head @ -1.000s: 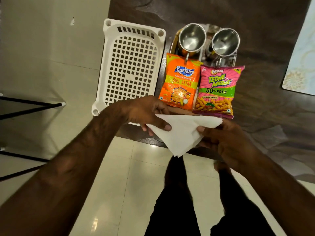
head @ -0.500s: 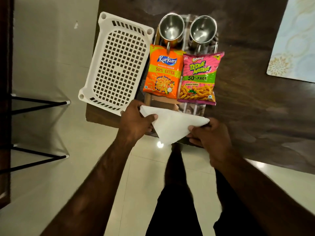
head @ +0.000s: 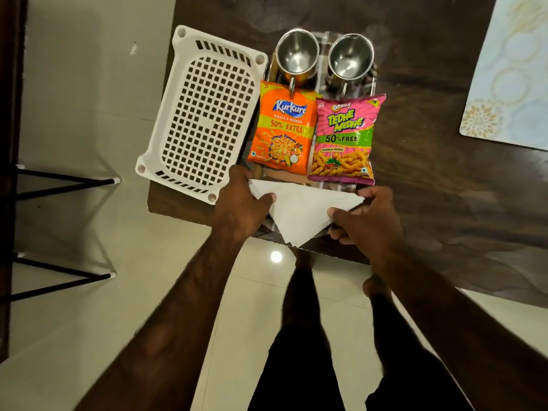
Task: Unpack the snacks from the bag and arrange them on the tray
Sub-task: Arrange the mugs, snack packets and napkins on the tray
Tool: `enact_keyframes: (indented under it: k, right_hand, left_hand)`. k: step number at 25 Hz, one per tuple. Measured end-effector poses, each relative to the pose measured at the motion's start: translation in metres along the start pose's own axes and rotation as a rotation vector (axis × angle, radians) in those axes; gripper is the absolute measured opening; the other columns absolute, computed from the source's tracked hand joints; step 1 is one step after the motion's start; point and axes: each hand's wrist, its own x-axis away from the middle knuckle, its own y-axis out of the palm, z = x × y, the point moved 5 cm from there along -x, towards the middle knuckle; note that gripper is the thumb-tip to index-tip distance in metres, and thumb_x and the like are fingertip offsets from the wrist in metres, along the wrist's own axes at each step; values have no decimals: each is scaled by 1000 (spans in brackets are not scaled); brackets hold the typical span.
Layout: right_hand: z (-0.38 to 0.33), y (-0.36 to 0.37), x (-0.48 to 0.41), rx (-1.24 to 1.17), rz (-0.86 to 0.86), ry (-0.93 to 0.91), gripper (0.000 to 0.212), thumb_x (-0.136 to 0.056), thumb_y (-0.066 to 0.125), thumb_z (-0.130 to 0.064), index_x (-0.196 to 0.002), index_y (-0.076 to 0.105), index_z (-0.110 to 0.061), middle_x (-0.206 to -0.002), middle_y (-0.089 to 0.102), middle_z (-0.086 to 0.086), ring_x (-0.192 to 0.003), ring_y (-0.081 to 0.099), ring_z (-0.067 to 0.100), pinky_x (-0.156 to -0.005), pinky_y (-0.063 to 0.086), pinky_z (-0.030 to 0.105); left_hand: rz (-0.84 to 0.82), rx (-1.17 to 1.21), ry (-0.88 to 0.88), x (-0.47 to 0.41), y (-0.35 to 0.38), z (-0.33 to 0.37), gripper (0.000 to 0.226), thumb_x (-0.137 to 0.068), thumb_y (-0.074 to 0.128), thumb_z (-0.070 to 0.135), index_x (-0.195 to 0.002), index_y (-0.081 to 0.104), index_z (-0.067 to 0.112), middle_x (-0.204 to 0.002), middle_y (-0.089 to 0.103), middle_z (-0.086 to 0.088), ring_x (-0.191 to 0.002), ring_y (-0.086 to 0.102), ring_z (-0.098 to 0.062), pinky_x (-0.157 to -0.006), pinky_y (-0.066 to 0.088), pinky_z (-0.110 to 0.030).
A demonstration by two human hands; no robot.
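Observation:
An orange Kurkure packet [head: 283,130] and a pink Tedhe Medhe packet [head: 344,140] lie side by side on a shiny steel tray [head: 321,84]. Behind them on the tray stand two steel mugs [head: 297,56] [head: 350,59]. A folded white paper napkin [head: 299,210], triangular, sits at the tray's near end. My left hand [head: 240,206] pinches its left corner with the thumb on top. My right hand [head: 366,219] pinches its right corner.
A white perforated plastic basket [head: 204,114] lies left of the tray, overhanging the dark wooden table's [head: 444,188] left edge. A pale patterned mat [head: 510,72] lies at the far right. Black stool legs [head: 65,179] stand on the tiled floor at left. My legs are below.
Both hands have carried the napkin forward from over the floor to the tray's near end, just below the packets. The snack packets and mugs have stayed put.

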Motion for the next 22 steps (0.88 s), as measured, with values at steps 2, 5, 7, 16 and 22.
enact_keyframes:
  k: [2, 5, 7, 16, 22]
  right_hand:
    - [1, -6, 7, 9, 52, 29, 48, -84, 80, -24, -113, 42, -22, -80, 72, 8, -47, 71, 21, -46, 59, 34]
    - [0, -14, 22, 179, 32, -13, 13, -91, 70, -26, -94, 58, -21, -76, 72, 9, -41, 67, 17, -40, 52, 28]
    - [-19, -2, 32, 268, -103, -142, 8, -93, 67, -17, -88, 63, -21, -64, 70, 7, -45, 69, 18, -48, 59, 40]
    - [-248, 124, -1, 708, -172, -1042, 25, -85, 65, -15, -109, 71, -22, -102, 69, -1, -100, 66, 23, -82, 44, 26]
    - [-294, 193, -64, 1149, -91, -959, 52, -81, 69, -15, -131, 58, -7, -131, 61, 23, -118, 59, 41, -96, 47, 43]
  left_hand:
    - [-8, -9, -7, 5, -5, 3, 58, -79, 79, 43, -114, 36, 27, -96, 69, -4, -81, 71, -30, -75, 62, -49]
    - [52, 16, 16, 20, -24, 1, 48, -80, 69, 56, -107, 40, 28, -86, 65, 0, -80, 69, -28, -71, 61, -50]
    - [184, 151, -40, 27, -51, -15, 37, -84, 64, 54, -101, 44, 28, -94, 68, -3, -83, 69, -30, -64, 62, -47]
    - [156, 591, -559, 7, -90, -91, 61, -85, 54, 68, -120, 62, 19, -94, 73, -8, -72, 73, -26, -62, 63, -44]
    - [107, 690, -724, 10, -79, -101, 70, -71, 58, 77, -114, 36, 26, -118, 60, -9, -90, 66, -37, -67, 60, -56]
